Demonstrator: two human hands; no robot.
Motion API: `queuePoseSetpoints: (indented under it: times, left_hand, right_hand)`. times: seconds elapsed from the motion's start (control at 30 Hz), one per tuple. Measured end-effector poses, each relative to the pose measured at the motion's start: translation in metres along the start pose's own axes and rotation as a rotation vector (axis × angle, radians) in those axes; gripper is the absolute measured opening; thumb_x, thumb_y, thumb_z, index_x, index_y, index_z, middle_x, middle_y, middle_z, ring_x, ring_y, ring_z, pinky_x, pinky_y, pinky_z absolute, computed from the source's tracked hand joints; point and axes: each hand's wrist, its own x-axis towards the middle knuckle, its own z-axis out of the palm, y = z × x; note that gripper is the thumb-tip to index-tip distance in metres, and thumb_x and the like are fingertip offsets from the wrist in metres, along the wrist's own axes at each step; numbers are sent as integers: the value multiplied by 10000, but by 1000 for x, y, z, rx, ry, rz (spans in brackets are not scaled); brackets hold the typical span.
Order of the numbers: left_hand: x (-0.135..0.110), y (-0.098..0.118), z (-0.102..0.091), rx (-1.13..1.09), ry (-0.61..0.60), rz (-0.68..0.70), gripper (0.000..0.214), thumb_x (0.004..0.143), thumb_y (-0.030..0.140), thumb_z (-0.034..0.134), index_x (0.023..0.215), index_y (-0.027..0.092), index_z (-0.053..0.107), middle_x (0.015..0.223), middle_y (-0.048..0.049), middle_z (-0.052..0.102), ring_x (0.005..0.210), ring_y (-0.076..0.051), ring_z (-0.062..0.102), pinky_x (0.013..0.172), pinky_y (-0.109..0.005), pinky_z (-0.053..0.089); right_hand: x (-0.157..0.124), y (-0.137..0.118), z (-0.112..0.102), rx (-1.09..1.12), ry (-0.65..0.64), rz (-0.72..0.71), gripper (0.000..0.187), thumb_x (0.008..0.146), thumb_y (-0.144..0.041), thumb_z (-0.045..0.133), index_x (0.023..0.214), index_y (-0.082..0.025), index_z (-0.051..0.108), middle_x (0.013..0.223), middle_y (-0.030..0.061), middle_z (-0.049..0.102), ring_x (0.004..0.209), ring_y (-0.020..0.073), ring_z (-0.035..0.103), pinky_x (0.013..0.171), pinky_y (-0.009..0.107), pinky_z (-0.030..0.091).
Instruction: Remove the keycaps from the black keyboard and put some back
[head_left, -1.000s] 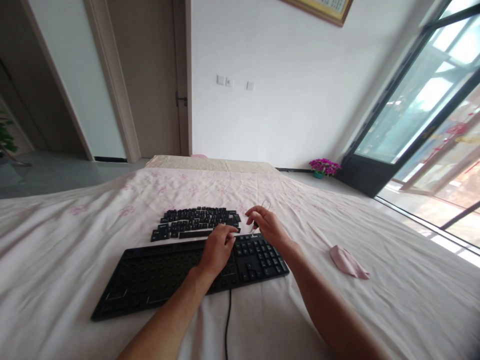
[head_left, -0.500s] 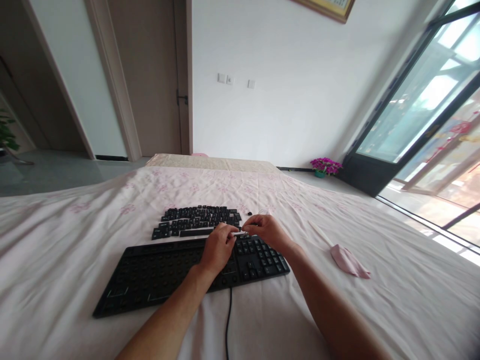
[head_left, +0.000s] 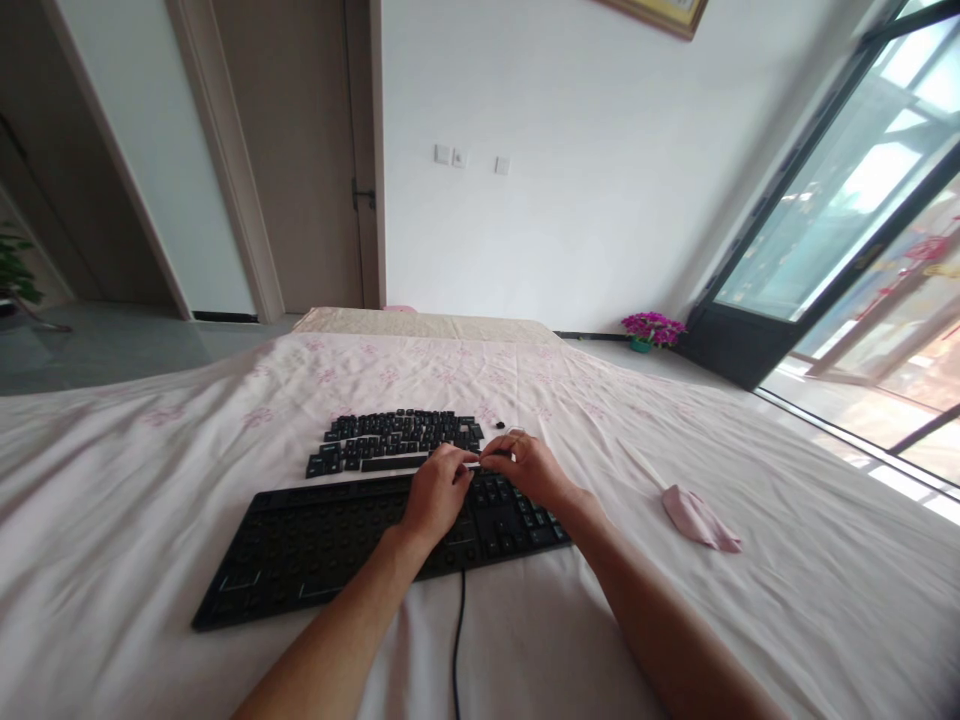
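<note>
A black keyboard (head_left: 292, 560) lies on the bedsheet; the left and middle part has no keycaps, while the number pad on the right still carries them. Over its upper edge, my left hand (head_left: 441, 492) is closed, thumb and forefinger pinched on something too small to make out. My right hand (head_left: 529, 470) pinches right beside it, fingertips almost meeting the left ones. A thin wire loop (head_left: 516, 430), which looks like a keycap puller, sticks out behind the right fingers. Loose black keycaps (head_left: 405, 432) are laid in rows behind the keyboard, with a long space bar (head_left: 394, 463) in front.
A single black keycap (head_left: 500, 425) lies apart from the rows. To the right is a pink cloth (head_left: 699, 518) with a pale stick. The keyboard cable (head_left: 459, 640) runs toward me over the wrinkled sheet (head_left: 810, 560). Purple flowers (head_left: 652, 328) stand on the floor by the glass door.
My right hand has turned slightly and shifted a little left, and the wire loop has moved left with it. The left hand stays nearly in place.
</note>
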Motion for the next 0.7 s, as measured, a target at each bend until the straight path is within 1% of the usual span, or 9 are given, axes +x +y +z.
queuePoseSetpoints:
  times: [0.07, 0.13, 0.2, 0.3, 0.4, 0.53, 0.7]
  left_hand:
    - [2, 1, -1, 29, -27, -24, 263, 805, 90, 575, 1007, 204, 698, 915, -26, 633, 823, -144, 610, 783, -266, 464]
    - [6, 2, -2, 67, -83, -56, 271, 790, 106, 599, 1010, 218, 713, 922, -28, 636, 805, -144, 614, 761, -258, 462]
    - [12, 4, -4, 93, -157, -82, 272, 778, 139, 630, 1012, 237, 728, 935, -30, 643, 792, -146, 621, 740, -252, 458]
    - [20, 6, -5, 132, -217, -104, 239, 783, 220, 658, 1002, 265, 746, 977, -33, 663, 815, -161, 633, 722, -249, 446]
    - [24, 8, -3, 192, -206, -114, 208, 785, 302, 673, 976, 289, 754, 987, -22, 686, 848, -178, 640, 696, -248, 424]
    - [25, 7, 2, 243, -206, -108, 193, 794, 397, 659, 945, 325, 753, 912, 7, 705, 844, -179, 644, 646, -244, 384]
    - [23, 9, 5, 284, -194, -96, 233, 838, 474, 585, 903, 329, 755, 882, 7, 710, 841, -177, 642, 648, -250, 370]
  right_hand:
    - [-2, 2, 1, -13, 12, 44, 184, 830, -382, 639, 867, -227, 730, 846, 21, 714, 830, 191, 645, 790, 286, 462]
    - [-3, 3, 4, 64, 0, 110, 231, 856, -407, 593, 865, -204, 702, 770, 13, 692, 707, 163, 634, 693, 261, 464]
    - [-3, 2, 8, 155, -4, 173, 269, 881, -424, 544, 859, -185, 666, 672, -7, 647, 585, 133, 591, 590, 235, 440]
    - [-3, -1, 12, 194, 40, 214, 295, 895, -441, 507, 831, -178, 626, 583, -31, 584, 524, 117, 540, 528, 219, 395]
    - [-4, -3, 16, 159, 111, 176, 307, 903, -442, 490, 804, -177, 611, 624, -17, 596, 597, 131, 561, 573, 226, 407]
    - [-5, -6, 20, 120, 162, 76, 272, 913, -385, 473, 777, -182, 595, 744, 9, 635, 742, 160, 607, 688, 248, 440]
    - [-5, -9, 23, 34, 181, 55, 227, 931, -313, 421, 798, -196, 564, 769, 8, 635, 763, 161, 613, 732, 259, 436]
